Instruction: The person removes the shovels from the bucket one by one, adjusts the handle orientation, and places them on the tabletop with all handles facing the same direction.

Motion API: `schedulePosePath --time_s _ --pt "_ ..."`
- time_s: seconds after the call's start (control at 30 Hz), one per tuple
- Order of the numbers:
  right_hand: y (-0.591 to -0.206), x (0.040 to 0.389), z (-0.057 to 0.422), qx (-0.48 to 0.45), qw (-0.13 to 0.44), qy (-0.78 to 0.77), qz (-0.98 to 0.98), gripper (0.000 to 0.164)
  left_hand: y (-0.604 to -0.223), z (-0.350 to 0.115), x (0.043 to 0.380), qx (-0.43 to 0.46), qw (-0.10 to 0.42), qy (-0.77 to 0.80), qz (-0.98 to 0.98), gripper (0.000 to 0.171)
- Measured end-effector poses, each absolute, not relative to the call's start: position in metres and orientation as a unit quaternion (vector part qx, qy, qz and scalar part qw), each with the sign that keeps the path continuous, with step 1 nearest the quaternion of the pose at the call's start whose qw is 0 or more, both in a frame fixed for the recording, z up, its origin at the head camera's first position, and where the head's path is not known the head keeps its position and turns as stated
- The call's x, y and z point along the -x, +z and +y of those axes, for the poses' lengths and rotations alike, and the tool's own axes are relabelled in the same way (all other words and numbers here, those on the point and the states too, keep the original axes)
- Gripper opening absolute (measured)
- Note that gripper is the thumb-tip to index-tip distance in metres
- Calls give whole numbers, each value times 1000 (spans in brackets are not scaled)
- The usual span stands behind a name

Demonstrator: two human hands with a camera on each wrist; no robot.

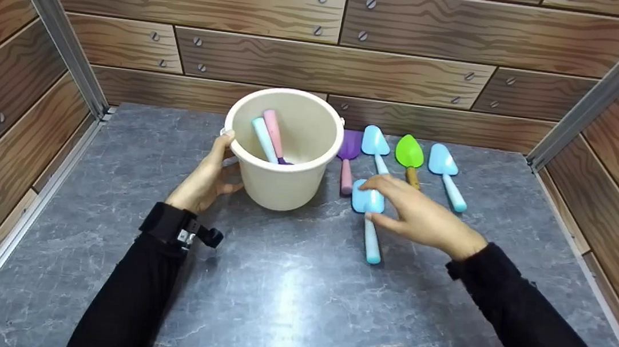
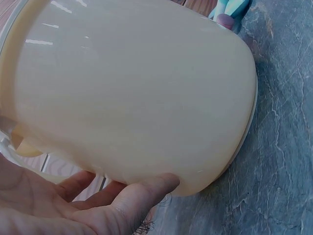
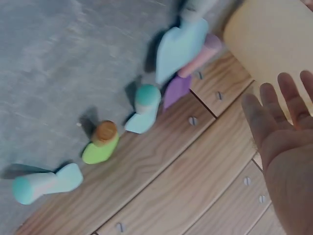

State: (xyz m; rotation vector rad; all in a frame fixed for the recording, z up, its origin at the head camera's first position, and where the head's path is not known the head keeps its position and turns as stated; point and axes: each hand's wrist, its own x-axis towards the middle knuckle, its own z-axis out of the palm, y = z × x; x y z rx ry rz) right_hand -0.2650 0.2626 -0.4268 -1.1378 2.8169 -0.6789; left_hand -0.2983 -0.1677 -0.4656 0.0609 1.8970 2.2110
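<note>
A cream bucket (image 1: 285, 188) stands upright on the table, with a pink handle (image 1: 272, 129) and a light-blue handle (image 1: 263, 137) leaning inside it. My left hand (image 1: 207, 171) holds the bucket's left side, thumb and fingers spread along the curved wall (image 2: 132, 98). Over a light-blue toy shovel (image 1: 371, 243) hovers my right hand (image 1: 417, 213), its fingers extended and holding nothing. Behind it lie a purple shovel with a pink handle (image 1: 347, 172), a blue shovel (image 1: 375, 140), a green shovel with a brown handle (image 1: 410, 149) and another blue shovel (image 1: 444, 160).
The grey marbled tabletop (image 1: 272, 307) is enclosed by wood-plank-patterned walls (image 1: 332, 69) at the back and both sides. Metal posts (image 1: 600, 92) mark the back corners. The bucket sits left of the row of shovels.
</note>
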Motion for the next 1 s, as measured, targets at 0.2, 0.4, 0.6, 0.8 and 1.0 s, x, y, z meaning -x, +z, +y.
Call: schedulePosePath --time_s 0.2,0.4,0.6,0.8,1.0 --pt "-407 273 253 361 -5 -223 906 50 -466 -168 299 -23 114 757 643 85" --pt "-389 281 240 357 -11 -226 906 54 -466 -168 299 -20 111 762 637 84" --pt "-373 286 226 359 -28 -214 908 52 -466 -167 300 -22 114 760 639 86" --pt "-361 290 214 360 -32 -201 910 56 -466 -166 300 -17 114 760 639 85" --pt "-351 294 203 370 -38 -185 910 60 -465 -167 300 -20 114 755 645 87"
